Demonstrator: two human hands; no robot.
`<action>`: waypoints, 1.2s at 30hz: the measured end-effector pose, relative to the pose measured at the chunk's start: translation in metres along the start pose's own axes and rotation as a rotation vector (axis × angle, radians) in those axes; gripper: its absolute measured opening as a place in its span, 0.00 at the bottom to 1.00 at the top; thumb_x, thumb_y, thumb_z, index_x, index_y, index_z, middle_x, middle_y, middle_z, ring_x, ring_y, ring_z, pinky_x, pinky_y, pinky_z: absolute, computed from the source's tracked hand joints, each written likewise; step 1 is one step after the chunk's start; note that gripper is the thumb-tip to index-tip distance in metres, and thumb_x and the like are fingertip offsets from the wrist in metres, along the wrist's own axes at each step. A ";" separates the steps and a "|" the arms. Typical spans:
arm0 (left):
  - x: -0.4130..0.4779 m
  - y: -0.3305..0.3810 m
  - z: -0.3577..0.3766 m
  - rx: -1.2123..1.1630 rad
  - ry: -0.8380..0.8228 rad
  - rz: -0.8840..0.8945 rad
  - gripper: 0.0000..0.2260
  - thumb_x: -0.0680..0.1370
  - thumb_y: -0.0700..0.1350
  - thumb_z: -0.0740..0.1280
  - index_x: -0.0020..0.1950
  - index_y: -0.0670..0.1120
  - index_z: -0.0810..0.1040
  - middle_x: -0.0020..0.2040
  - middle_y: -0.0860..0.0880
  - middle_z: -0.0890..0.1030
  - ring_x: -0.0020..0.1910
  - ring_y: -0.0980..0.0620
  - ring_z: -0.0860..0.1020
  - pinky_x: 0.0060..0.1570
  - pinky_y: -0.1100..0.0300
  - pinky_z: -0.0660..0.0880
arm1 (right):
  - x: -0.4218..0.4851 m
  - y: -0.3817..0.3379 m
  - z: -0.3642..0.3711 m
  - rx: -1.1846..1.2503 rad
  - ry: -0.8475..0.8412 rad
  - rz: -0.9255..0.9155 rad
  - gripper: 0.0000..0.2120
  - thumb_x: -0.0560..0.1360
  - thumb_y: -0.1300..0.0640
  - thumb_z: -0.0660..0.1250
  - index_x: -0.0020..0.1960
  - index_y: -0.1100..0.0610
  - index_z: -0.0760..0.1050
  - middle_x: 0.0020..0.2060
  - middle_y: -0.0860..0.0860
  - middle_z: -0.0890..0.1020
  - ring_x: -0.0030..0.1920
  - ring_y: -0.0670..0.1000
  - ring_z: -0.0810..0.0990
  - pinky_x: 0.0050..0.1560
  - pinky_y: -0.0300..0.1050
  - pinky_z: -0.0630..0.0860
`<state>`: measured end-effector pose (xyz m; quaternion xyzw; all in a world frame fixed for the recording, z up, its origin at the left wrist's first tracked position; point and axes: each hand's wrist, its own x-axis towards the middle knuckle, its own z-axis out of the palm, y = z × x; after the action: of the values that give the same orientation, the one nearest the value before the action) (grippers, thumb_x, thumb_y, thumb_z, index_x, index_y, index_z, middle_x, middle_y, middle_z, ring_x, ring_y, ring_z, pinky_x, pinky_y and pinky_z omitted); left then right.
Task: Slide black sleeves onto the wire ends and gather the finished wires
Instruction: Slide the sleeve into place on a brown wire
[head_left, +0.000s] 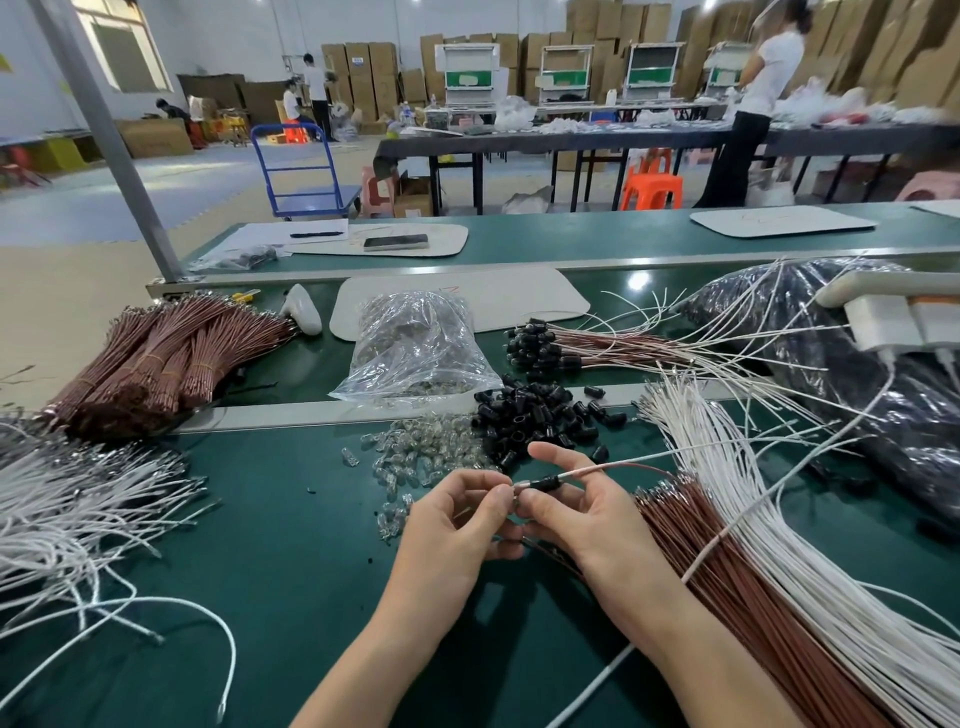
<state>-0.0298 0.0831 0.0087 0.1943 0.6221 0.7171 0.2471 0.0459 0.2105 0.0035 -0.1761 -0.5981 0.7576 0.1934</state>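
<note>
At nine o'clock a loose tangle of white wires (78, 514) sprawls across the dark green bench mat (291, 545), leaving an open patch of mat between it and our hands. Our left hand (457, 519) pinches the bare metal tip of one thin brown wire (618, 469), and our right hand (576, 512) pinches the same wire just beside it, with a short black tubular sleeve (546, 483) already threaded on near the tip. We should hold the tip steady and push the sleeve straight along the wire, not at an angle, so it seats without kinking. The heap of loose black sleeves (540, 415) lies at twelve o'clock, within easy reach; finished sleeved wires (587, 345) rest beyond it. At three o'clock a dense fan of brown and white wires (779, 597) crowds the right forearm, so room is tightest there.
</note>
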 end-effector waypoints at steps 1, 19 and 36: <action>0.000 -0.001 0.000 0.008 -0.001 0.002 0.03 0.80 0.38 0.68 0.51 0.40 0.81 0.44 0.40 0.85 0.41 0.47 0.84 0.40 0.58 0.82 | 0.000 0.000 0.000 -0.002 0.001 -0.001 0.18 0.77 0.66 0.70 0.62 0.49 0.77 0.43 0.57 0.87 0.47 0.54 0.86 0.51 0.45 0.82; -0.002 -0.006 0.001 0.148 0.041 0.067 0.04 0.81 0.41 0.69 0.49 0.44 0.83 0.39 0.48 0.85 0.37 0.52 0.83 0.38 0.60 0.81 | -0.004 -0.005 0.000 -0.113 -0.007 -0.042 0.22 0.77 0.66 0.71 0.64 0.45 0.76 0.45 0.60 0.86 0.43 0.49 0.84 0.49 0.41 0.80; -0.003 0.001 -0.003 0.211 -0.001 0.163 0.04 0.80 0.44 0.69 0.49 0.47 0.83 0.41 0.49 0.86 0.37 0.50 0.83 0.38 0.61 0.80 | -0.007 -0.008 0.004 0.134 -0.003 0.000 0.15 0.69 0.56 0.75 0.55 0.47 0.83 0.45 0.55 0.86 0.47 0.51 0.86 0.42 0.41 0.81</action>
<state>-0.0287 0.0788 0.0098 0.2696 0.6761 0.6652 0.1663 0.0506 0.2053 0.0127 -0.1615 -0.5461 0.7963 0.2037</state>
